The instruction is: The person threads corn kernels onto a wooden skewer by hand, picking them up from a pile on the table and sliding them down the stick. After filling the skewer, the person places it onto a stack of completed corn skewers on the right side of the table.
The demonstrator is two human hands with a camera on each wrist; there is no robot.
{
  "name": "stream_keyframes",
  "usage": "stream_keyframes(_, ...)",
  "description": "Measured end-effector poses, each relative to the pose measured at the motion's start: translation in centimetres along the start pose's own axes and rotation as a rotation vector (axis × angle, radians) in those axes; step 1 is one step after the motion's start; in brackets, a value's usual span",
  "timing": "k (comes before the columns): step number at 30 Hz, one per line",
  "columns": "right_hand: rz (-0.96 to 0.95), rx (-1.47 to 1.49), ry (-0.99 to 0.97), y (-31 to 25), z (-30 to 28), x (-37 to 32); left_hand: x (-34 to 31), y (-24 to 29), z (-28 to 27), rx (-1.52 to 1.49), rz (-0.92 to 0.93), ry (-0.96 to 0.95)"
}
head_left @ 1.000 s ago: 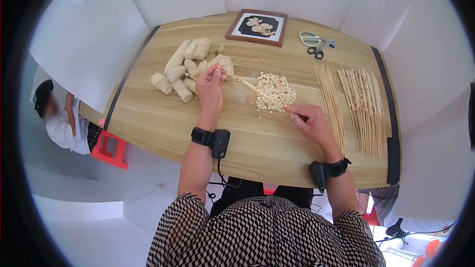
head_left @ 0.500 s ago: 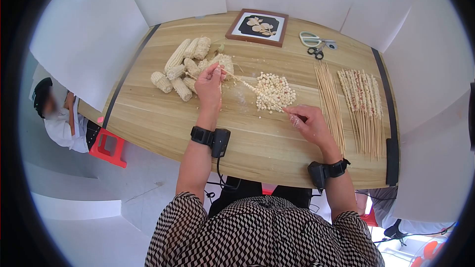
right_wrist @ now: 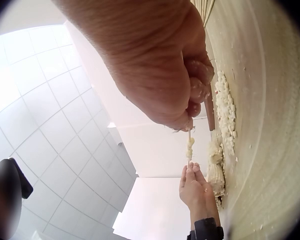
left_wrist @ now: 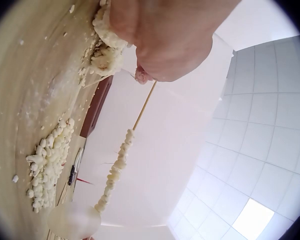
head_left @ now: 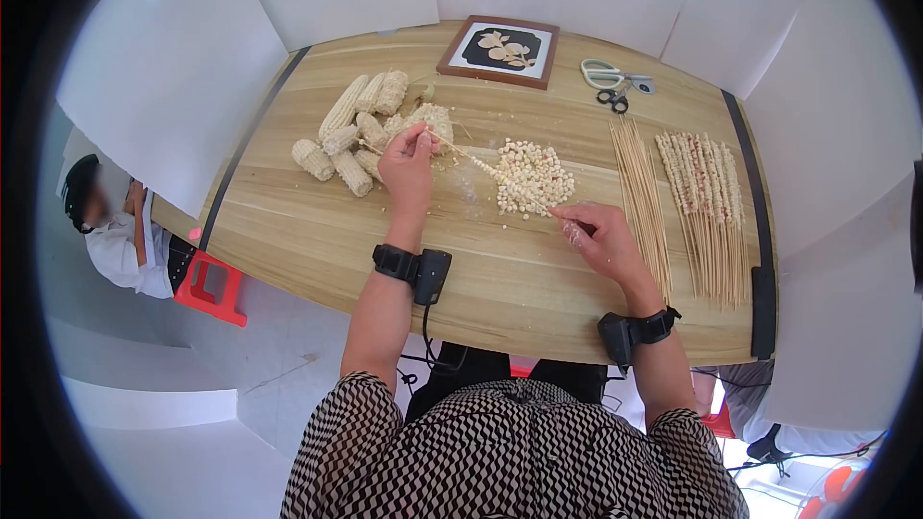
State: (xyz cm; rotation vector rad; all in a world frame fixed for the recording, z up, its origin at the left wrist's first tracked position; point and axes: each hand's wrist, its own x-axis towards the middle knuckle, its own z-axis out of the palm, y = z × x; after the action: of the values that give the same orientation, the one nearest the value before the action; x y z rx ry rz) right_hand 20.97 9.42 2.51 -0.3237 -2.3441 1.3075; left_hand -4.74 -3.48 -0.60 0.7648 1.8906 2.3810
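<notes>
Wooden worktop [head_left: 500, 279], one skewer [head_left: 481, 165] held just above it, spanning both hands. Left hand [head_left: 408, 168]: fingers [head_left: 420, 135] curled, pinching the skewer's far end, right beside the cob pile [head_left: 356, 130]. Right hand [head_left: 601, 235]: fingers [head_left: 567, 216] closed in a pinch on the near end, at the edge of the kernel heap [head_left: 534, 178]. Skewer is part loaded: a run of kernels threaded along its middle, with bare stick up to the left pinch. Counts: one kernel heap; roughly eight stripped cobs, exact number unclear where they overlap; one fan of bare skewers [head_left: 639, 192], too many and too fine to count; one row of loaded skewers [head_left: 707, 197] just right of it, likewise uncountable; one pair of scissors [head_left: 611, 85]; one framed picture [head_left: 500, 51] at the far edge. Loose crumbs lie around the cobs.
</notes>
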Motion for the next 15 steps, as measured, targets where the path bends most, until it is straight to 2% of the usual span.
stream_keyframes(7,0.0,-0.012,0.007,0.25,0.04,-0.08,-0.2,-0.01,0.14,0.055,0.064,-0.022)
stream_keyframes(15,-0.022,0.002,0.015,0.36,0.47,-0.07,-0.58,-0.04,0.88,-0.02,0.034,0.091)
